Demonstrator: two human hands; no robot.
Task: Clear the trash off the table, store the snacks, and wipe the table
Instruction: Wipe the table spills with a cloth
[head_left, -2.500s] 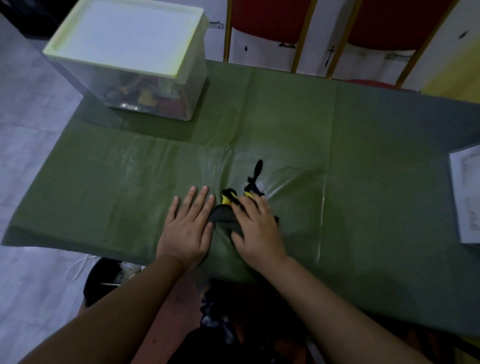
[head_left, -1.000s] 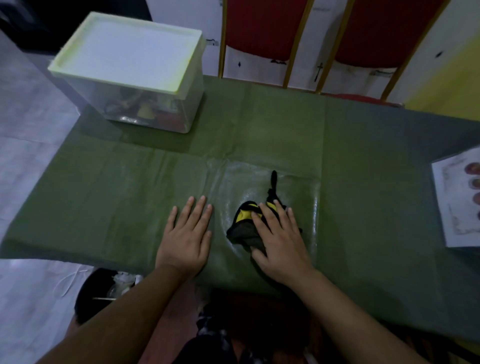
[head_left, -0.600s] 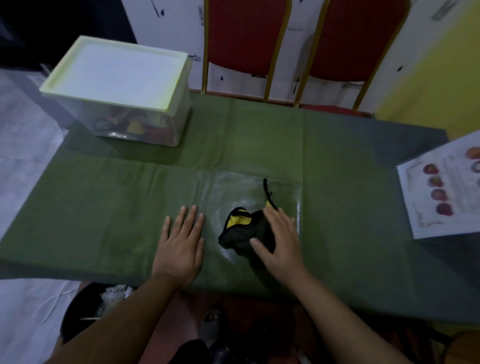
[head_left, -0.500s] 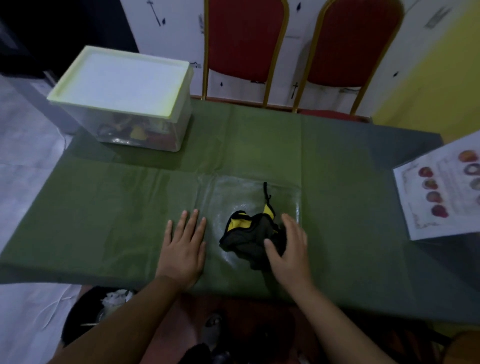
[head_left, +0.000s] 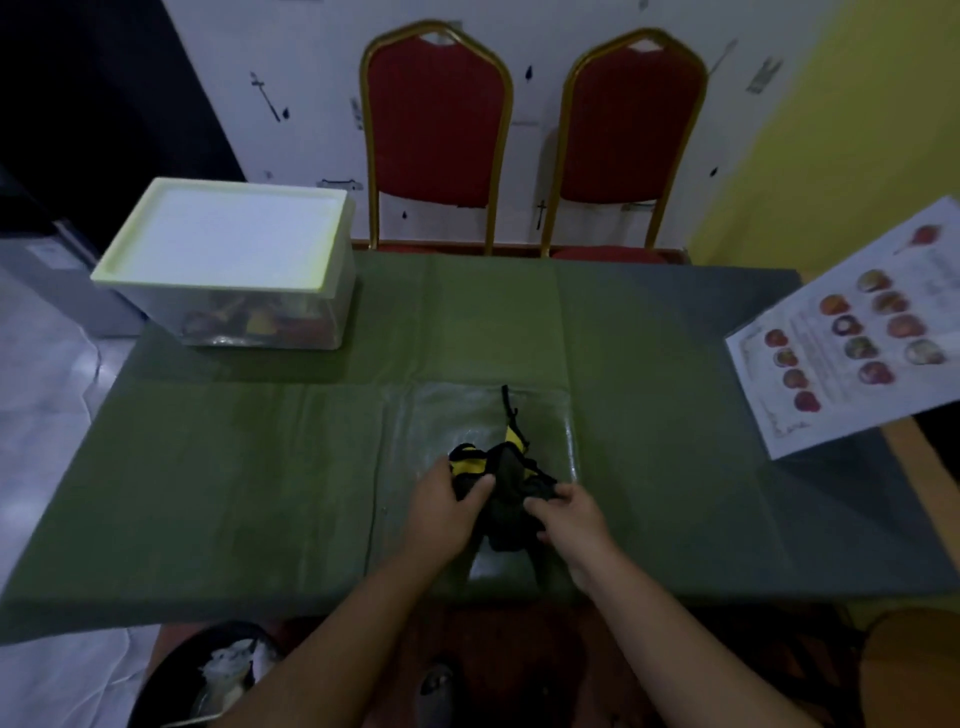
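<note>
Left hand (head_left: 441, 506) now joins right hand (head_left: 569, 519) gripping seemingly bunched black-yellow cloth (head_left: 506, 486).

Black-and-yellow cloth (head_left: 506, 480), green table (head_left: 260, 457)

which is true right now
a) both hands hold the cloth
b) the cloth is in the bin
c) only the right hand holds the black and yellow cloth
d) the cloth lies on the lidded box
a: the left hand and the right hand both grip the black and yellow cloth over the table.
</note>
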